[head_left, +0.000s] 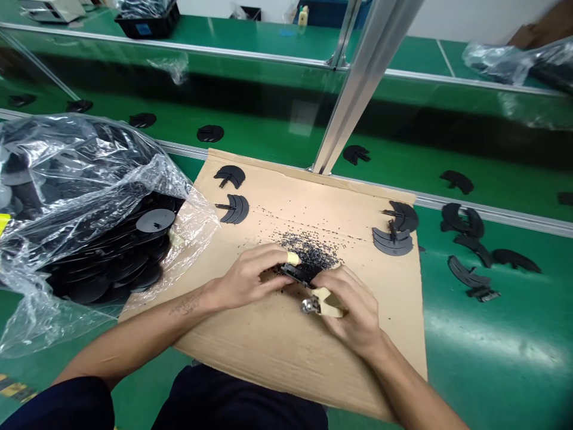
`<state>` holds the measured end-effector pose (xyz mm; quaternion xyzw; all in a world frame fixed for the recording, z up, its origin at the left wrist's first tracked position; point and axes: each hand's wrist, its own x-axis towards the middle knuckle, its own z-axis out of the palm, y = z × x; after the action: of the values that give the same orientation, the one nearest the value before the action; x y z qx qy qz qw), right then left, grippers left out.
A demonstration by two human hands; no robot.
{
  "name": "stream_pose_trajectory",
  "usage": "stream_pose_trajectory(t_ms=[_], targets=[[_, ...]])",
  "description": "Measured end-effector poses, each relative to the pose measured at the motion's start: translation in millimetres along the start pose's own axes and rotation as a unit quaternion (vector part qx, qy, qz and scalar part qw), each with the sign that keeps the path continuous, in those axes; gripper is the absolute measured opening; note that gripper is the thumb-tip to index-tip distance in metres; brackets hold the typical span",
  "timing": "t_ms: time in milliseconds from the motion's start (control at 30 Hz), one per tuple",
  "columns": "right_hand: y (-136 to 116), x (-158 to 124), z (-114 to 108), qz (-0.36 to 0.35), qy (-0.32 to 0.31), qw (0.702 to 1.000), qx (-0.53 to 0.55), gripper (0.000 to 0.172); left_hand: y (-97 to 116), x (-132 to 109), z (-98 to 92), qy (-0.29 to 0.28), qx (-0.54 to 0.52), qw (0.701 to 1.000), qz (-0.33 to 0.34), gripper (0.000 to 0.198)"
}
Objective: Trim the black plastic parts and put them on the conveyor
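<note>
Over a cardboard sheet point(250, 346), my left hand point(250, 275) pinches one end of a small dark part point(294, 275); a pale yellow cover is on one fingertip. My right hand point(353, 301) is closed around a tool with cream handles point(329, 303) and a metal end, and its fingertips touch the other end of the dark part. Just beyond both hands lies a scattered heap of tiny black pieces point(308, 248). Dark curved parts rest on the cardboard at the left point(233, 209) and at the right point(393, 240).
A clear plastic bag point(89, 155) of black discs point(111, 263) covers the left side. More curved parts point(468, 272) lie on the green table point(492, 346) at the right. A metal post point(358, 89) rises behind the cardboard. A black bin point(147, 25) stands at the back.
</note>
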<state>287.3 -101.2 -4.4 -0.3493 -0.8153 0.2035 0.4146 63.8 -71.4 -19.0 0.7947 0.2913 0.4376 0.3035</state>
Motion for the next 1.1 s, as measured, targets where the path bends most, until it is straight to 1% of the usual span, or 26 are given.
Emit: stream_pose_trajectory(t_ms=[67, 100, 167, 233, 300, 400, 467, 567, 733, 933, 1100], targets=[[-0.8, -0.1, -2.2, -0.028, -0.008, 1.0, 0.001, 0.027, -2.8, -0.6, -0.2, -0.028, 0.019, 0.999, 0.014, 0.026], [-1.2, 0.3, -3.7, -0.026, -0.011, 0.999, 0.015, 0.027, -3.8, -0.9, -0.3, -0.041, 0.017, 0.999, 0.016, 0.027], [-1.0, 1.9, -7.5, 0.004, -0.007, 0.999, 0.051, 0.027, -5.0, -1.4, -0.9, -0.048, 0.001, 0.999, 0.01, 0.029], [1.9, 3.9, -12.0, 0.044, 0.008, 0.998, 0.054, 0.028, -5.3, -1.4, -2.1, -0.032, -0.016, 0.999, -0.001, 0.028], [7.6, 5.7, -15.9, 0.058, 0.015, 0.998, 0.003, 0.029, -5.0, -1.1, -3.8, -0.012, -0.025, 0.999, -0.017, 0.027], [16.9, 6.6, -18.7, 0.038, -0.006, 0.995, -0.089, 0.026, -3.8, -0.4, -5.2, 0.001, -0.038, 0.999, -0.031, 0.026], [20.2, 6.1, -18.9, 0.025, -0.023, 0.992, -0.12, 0.025, -2.9, -0.3, -4.6, 0.006, -0.05, 0.998, -0.023, 0.025], [20.5, 4.9, -19.2, 0.021, -0.04, 0.99, -0.131, 0.026, -2.0, -0.7, -2.6, 0.016, -0.061, 0.998, -0.013, 0.026], [20.1, 4.4, -20.3, 0.011, -0.044, 0.991, -0.122, 0.029, -1.4, -0.8, -2.0, 0.017, -0.068, 0.997, -0.018, 0.027], [19.4, 2.7, -18.0, 0.002, -0.03, 0.986, -0.166, 0.022, -2.4, -1.3, -1.1, 0.021, -0.061, 0.998, 0.011, 0.025], [13.8, 1.4, -20.0, -0.001, -0.033, 0.977, -0.212, 0.023, -3.7, -4.9, 2.1, 0.03, -0.061, 0.998, 0.009, 0.026]])
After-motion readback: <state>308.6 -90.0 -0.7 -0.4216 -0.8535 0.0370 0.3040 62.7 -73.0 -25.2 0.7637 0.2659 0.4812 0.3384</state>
